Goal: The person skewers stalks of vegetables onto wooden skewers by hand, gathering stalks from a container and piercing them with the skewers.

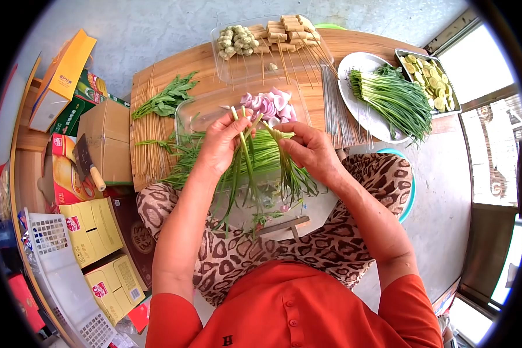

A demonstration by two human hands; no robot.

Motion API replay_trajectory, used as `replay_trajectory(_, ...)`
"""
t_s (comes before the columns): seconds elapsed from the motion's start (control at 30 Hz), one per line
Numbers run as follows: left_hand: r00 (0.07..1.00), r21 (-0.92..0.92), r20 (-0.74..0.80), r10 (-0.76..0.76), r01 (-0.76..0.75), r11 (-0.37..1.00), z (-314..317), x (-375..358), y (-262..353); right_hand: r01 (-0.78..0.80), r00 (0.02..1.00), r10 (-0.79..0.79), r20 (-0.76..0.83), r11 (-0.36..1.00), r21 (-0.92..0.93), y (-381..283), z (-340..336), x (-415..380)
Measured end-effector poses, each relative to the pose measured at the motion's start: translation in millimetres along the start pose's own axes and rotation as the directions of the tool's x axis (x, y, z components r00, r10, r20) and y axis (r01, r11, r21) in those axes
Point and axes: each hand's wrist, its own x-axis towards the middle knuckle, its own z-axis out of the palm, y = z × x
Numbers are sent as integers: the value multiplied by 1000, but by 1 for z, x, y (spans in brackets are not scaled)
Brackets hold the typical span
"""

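My left hand (225,139) is closed, pinching a few long green stalks (247,156) whose leafy ends hang down. My right hand (312,149) is closed on a bundle of greens (286,163), bent over at the top with dark leaf ends hanging below. The two hands are close together, above a clear plastic tray (185,119). Across that tray lies a heap of green stalks (200,159), and purple onion pieces (267,105) sit at its far end. Whether a skewer is in either hand, I cannot make out.
Thin wooden skewers (147,156) lie at the table's left, beside leafy greens (167,95). Metal skewers (337,110) lie right of the tray. A white plate (343,87) holds chives. Behind are skewered rolls (290,32). At left, a cleaver (86,159) stands among boxes.
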Motion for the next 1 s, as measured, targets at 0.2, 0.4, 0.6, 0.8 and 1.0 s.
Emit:
replay_trajectory(0.2,999,-1,14,32,-32,999,-9,4,-4,6,1000,-6,10,1000,-5,0,1,0)
replay_trajectory(0.4,1000,-22,15,9,-9,1000,-7,4,-4,1,1000,-1,18,1000,0,1,1,-1)
replay_trajectory(0.6,1000,-45,13,-3,4,999,-5,2,-4,12,1000,-11,23,1000,-28,4,0,0)
replay_trajectory(0.8,1000,-47,13,-5,5,999,-5,2,-4,5,1000,-5,17,1000,-30,3,0,-1)
replay_trajectory(1.0,999,7,10,35,-35,999,-6,3,-3,9,1000,-8,22,999,-38,4,0,-1)
